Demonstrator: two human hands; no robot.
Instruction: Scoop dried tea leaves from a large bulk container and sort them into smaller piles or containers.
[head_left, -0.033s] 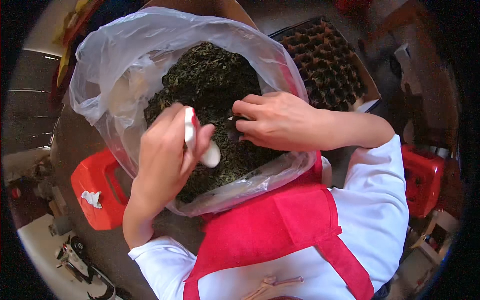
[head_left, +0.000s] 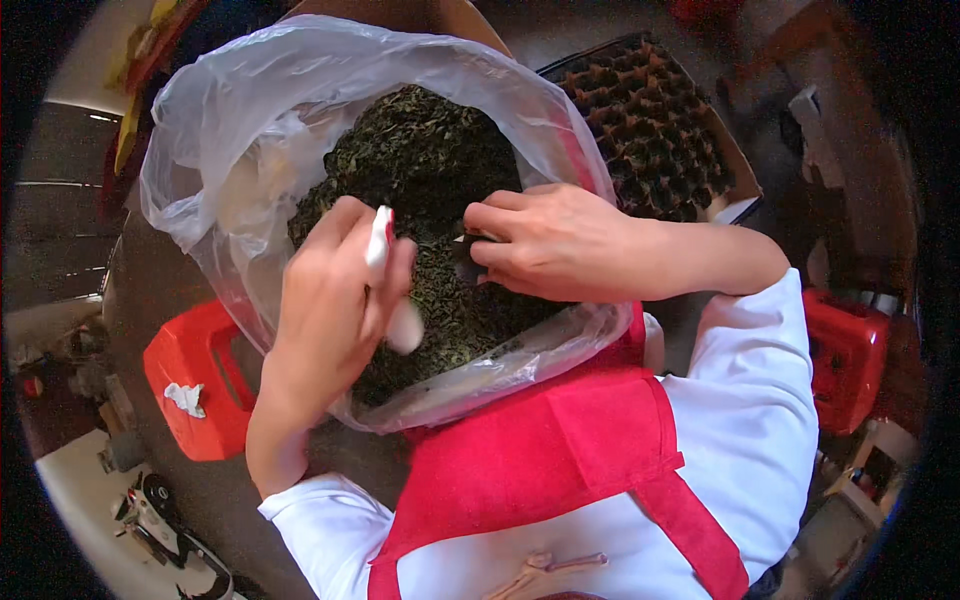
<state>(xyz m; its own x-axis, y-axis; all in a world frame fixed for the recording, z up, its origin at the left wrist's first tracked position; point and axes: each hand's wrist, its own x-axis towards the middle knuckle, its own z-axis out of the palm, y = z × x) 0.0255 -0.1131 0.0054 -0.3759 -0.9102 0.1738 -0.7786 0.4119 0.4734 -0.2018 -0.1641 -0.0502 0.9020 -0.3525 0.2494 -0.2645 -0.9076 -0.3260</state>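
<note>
A large clear plastic bag (head_left: 225,95) stands wide open in front of me, holding a heap of dark green dried leaves (head_left: 425,130). Over the heap's left side, my left hand (head_left: 335,275) is closed around a white spoon (head_left: 405,328). The spoon's rounded end shows below the thumb, and its handle with a red patch sticks up between the fingers. Across from it, above the leaves, my right hand (head_left: 545,235) pinches something small and dark with a pale pointed edge. The fingers cover most of that thing, so its kind is unclear.
Behind my right forearm lies a shallow box (head_left: 745,180) packed with rows of small brown paper cells (head_left: 650,120). A red plastic jug (head_left: 185,345) stands left of the bag, and another red container (head_left: 845,365) is at the right. A cardboard box edge (head_left: 465,25) rises behind the bag.
My left hand has turned slightly and its thumb has drawn in toward the fingers. The spoon's rounded end has shifted a little left. My right hand looks the same.
</note>
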